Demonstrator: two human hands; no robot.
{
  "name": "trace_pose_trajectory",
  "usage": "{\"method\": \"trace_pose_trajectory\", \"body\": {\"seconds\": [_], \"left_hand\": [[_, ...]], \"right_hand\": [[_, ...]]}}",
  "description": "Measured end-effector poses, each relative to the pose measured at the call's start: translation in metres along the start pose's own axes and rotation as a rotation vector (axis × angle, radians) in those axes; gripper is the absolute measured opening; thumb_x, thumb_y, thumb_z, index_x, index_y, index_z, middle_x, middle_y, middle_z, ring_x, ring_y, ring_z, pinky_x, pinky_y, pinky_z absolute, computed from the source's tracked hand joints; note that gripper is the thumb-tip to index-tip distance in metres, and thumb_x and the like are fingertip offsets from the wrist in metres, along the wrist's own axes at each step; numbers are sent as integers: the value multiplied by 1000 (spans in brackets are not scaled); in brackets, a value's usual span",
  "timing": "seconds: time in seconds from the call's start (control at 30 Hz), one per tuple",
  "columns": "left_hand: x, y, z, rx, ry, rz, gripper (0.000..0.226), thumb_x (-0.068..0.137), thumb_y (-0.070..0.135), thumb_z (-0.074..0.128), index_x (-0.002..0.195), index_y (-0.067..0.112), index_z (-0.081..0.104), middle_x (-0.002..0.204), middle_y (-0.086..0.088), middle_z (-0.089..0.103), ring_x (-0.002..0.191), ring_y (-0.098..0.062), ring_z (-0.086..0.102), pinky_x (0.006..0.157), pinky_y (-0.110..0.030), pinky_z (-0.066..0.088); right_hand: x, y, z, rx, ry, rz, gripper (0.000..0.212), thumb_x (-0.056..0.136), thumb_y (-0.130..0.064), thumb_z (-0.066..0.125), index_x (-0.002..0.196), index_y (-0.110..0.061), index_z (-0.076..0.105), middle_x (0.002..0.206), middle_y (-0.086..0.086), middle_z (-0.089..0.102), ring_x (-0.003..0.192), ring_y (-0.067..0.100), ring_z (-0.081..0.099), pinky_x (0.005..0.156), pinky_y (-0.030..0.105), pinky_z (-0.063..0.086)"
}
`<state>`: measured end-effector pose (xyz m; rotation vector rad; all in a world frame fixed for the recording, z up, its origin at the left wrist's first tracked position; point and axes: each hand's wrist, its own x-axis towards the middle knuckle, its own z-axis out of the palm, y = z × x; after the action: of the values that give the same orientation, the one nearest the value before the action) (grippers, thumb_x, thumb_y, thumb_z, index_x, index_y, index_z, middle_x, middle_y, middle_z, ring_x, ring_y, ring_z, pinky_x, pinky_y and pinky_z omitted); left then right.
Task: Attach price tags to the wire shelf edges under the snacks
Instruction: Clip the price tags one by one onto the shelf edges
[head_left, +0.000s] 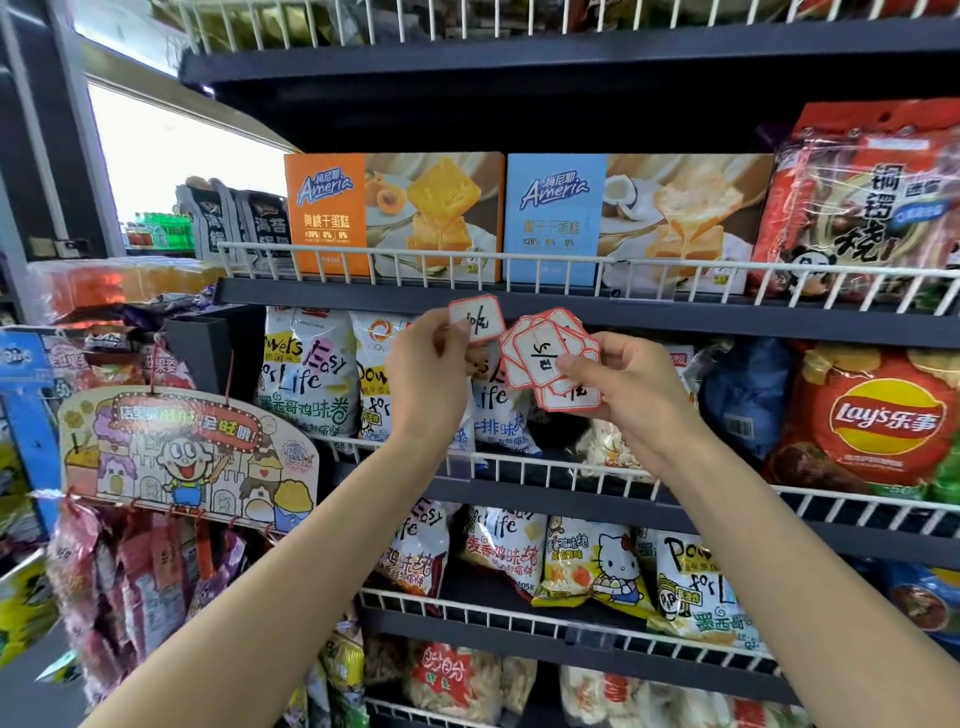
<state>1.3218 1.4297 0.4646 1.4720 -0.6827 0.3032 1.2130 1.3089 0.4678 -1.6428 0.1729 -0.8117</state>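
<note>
Up front, left hand (423, 358) pinches a single price tag (477, 317) just below the wire shelf edge (519, 267); right hand (618, 379) grips a fanned stack of tags (545, 358).

Both cake boxes, the orange box (332, 213) and the blue box (556, 218) right of it, say "Ameria". Below-right of those, the red chip bag (878, 421) reads "Lay's".

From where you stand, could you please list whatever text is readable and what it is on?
"Ameria": orange box
"Ameria": blue box
"Lay's": red chip bag
"Easy", "Life": white snack bag
Handwriting on single tag in left hand and tag stack in right hand: unreadable.
</note>
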Motion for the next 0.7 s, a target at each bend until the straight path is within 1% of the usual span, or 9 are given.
{"method": "trace_pose_trajectory", "body": {"seconds": [0.1, 0.17, 0.23, 0.33, 0.37, 0.47, 0.53, 0.63, 0.7], "left_hand": [[-5, 4, 2, 66, -97, 37, 14, 96, 13, 49, 98, 12, 63, 83, -8, 72, 76, -20, 68, 77, -43, 57], [-6, 5, 1, 79, -79, 52, 15, 97, 13, 47, 99, 13, 62, 86, -8, 71, 78, -21, 68, 78, -43, 57], [-5, 7, -1, 44, -93, 3, 17, 97, 12, 45, 99, 12, 62, 83, -5, 70, 77, -20, 68, 77, -39, 57], [-11, 14, 0, -125, -246, -110, 24, 100, 13, 40, 91, 13, 62, 76, 0, 66, 69, -11, 63, 64, -20, 55], [-13, 16, 1, -162, -283, -127, 25, 100, 16, 39, 90, 14, 61, 77, -2, 65, 69, -11, 62, 61, -18, 54], [-14, 13, 2, -108, -338, -69, 17, 97, 26, 49, 97, 14, 61, 87, -6, 70, 78, -19, 68, 72, -29, 58], [-12, 10, 2, -40, -330, -30, 15, 91, 23, 60, 101, 13, 57, 89, -6, 73, 79, -21, 70, 75, -35, 58], [-12, 11, 2, -59, -285, -62, 11, 91, 21, 59, 88, 12, 53, 79, -6, 71, 68, -15, 69, 64, -28, 58], [-10, 11, 2, -44, -265, -65, 21, 95, 24, 53, 80, 9, 55, 76, -5, 69, 65, -12, 68, 58, -21, 56]], "right_hand": [[0, -1, 3, -25, 11, -30, 11, 85, -5, 65, 92, -14, 64, 87, 3, 71, 75, 14, 70, 60, 27, 58], [-1, -2, 4, -46, 7, -54, 11, 85, -5, 65, 90, -15, 64, 87, 3, 72, 76, 14, 70, 59, 26, 57], [-1, -3, 4, -68, 6, -73, 12, 85, -5, 65, 88, -17, 64, 87, 3, 72, 75, 13, 70, 59, 25, 56], [0, -3, 3, -162, 3, -106, 14, 85, -6, 65, 87, -20, 62, 89, 3, 72, 78, 14, 70, 67, 30, 58], [0, -3, 3, -197, -2, -116, 15, 85, -6, 65, 88, -20, 61, 90, 3, 72, 78, 14, 70, 68, 31, 58], [1, -5, 4, -268, -21, -135, 16, 85, -7, 67, 92, -18, 58, 87, 2, 72, 74, 13, 70, 66, 29, 58], [1, -6, 3, -280, -23, -139, 16, 83, -8, 69, 93, -16, 59, 84, 3, 72, 73, 14, 71, 67, 30, 58], [0, -7, 2, -212, -9, -131, 17, 79, -10, 73, 89, -16, 61, 84, 6, 73, 74, 18, 71, 69, 33, 58], [-1, -6, 1, -139, 6, -115, 17, 78, -9, 73, 86, -18, 61, 86, 5, 73, 77, 19, 71, 71, 34, 58]]}}
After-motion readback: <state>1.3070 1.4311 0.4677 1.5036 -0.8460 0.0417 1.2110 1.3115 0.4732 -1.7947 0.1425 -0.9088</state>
